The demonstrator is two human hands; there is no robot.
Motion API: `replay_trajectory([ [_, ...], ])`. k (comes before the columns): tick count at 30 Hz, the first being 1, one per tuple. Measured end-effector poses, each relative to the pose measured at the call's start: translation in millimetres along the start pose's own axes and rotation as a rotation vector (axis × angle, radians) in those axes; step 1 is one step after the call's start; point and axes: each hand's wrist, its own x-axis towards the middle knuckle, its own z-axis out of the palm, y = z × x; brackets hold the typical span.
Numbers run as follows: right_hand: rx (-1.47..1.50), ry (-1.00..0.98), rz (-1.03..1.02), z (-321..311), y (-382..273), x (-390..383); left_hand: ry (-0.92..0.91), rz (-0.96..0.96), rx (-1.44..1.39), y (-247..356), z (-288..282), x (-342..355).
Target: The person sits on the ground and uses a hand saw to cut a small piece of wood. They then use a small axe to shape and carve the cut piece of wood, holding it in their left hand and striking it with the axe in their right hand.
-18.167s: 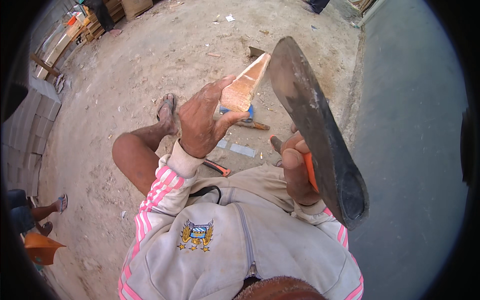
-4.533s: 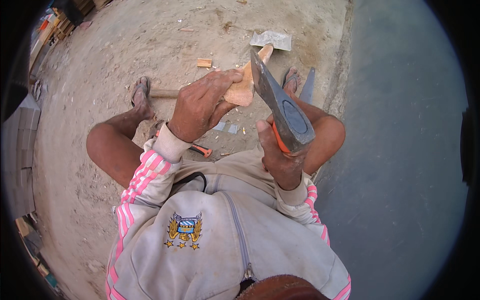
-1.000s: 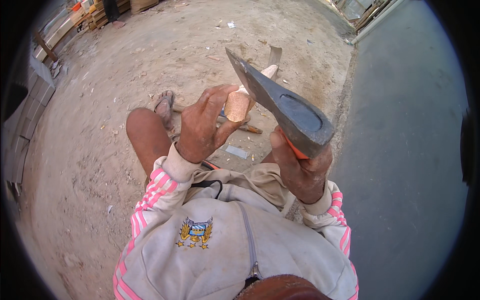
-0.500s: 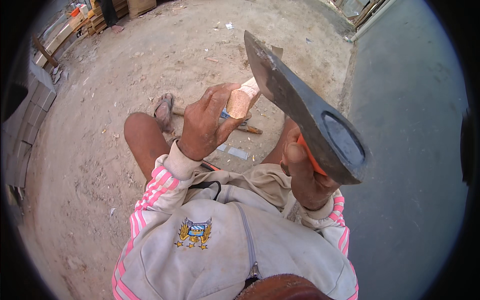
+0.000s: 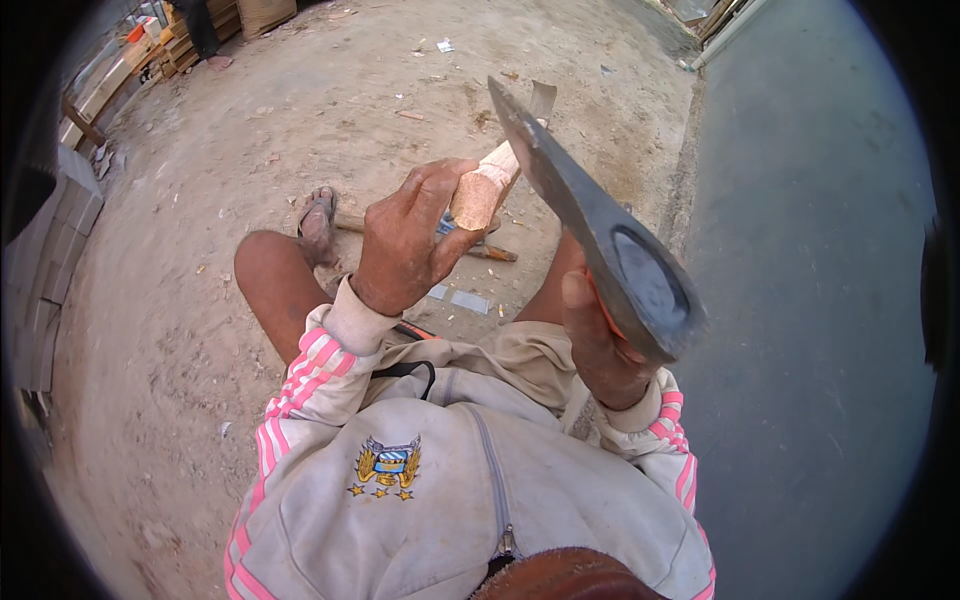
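My left hand (image 5: 405,235) grips a pale, freshly cut wooden handle (image 5: 478,198), its broad end facing up toward me. Past its far end shows a flat metal blade (image 5: 543,100); the axe hides whether the two join. My right hand (image 5: 605,340) is wrapped round the orange handle of an axe, close under its dark steel head (image 5: 590,210). The axe's cutting edge is up and to the left, just right of the wooden handle; I cannot tell if they touch. Below my left hand, a wooden-handled tool (image 5: 490,252) lies on the ground, partly hidden.
Pale flat strips (image 5: 470,302) and wood chips lie on the dirt ground between my legs. A smooth grey wall (image 5: 800,280) rises close on my right. Grey blocks (image 5: 55,240) are stacked at the left. Stacked timber (image 5: 180,45) and another person's leg (image 5: 200,30) are at the far left.
The axe has dropped slightly and shifted left in my right hand. The wooden handle has stayed nearly in place, and more of the blade beyond it shows.
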Motion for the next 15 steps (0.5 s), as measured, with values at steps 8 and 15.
replay_trajectory([
  [8,0.225,0.002,0.034,-17,1,-14,-0.005,0.025,-0.003,0,10,4],
  [15,-0.097,0.025,0.027,-10,6,-8,-0.013,-0.008,-0.031,-4,19,2],
])
